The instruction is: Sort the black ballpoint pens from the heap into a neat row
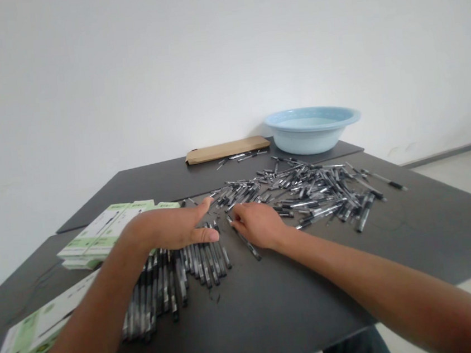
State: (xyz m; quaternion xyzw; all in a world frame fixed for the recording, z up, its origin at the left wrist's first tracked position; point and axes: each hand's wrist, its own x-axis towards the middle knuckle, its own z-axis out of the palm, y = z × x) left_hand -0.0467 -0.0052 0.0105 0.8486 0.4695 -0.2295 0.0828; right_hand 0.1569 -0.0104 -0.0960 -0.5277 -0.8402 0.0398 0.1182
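Grip check: right hand (259,224) is curled shut on a single pen (248,246), which lies slanted on the dark matte desk (315,291) just beside the row of pens (186,271). Left hand (173,228) is flat and open, fingers spread over that row. Looks like the lining-up stage to me. The slanted one would need squaring up to sit flush. All slim black-and-clear plastic sticks. A loose heap (313,191) lies behind, glossy green-white cardboard boxes (106,226) on the left, and a round pale-blue basin (312,129) and a flat brown envelope (226,149) at the back.
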